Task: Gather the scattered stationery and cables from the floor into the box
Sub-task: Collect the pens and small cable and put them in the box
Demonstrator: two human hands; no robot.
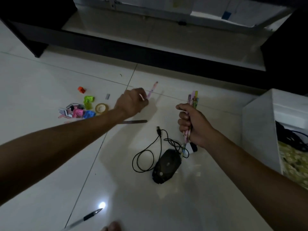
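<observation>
My left hand [132, 101] pinches a pink pencil [152, 90] just above the tiled floor. My right hand [193, 124] grips a bundle of patterned pencils [193, 99] upright, their tips sticking out above and below the fist. A black mouse [166, 165] with its looped cable [150, 150] lies on the floor between my arms. A metal ruler [135, 121] lies partly under my left forearm. The white box [260, 124] stands at the right edge, with black cables [291, 137] inside.
A pile of coloured erasers and sharpeners [78, 110], a tape roll [102, 107], a green sharpener [89, 101] and an orange one [81, 89] lie at the left. A pen [83, 220] lies near the bottom. Dark furniture [150, 52] runs across the back.
</observation>
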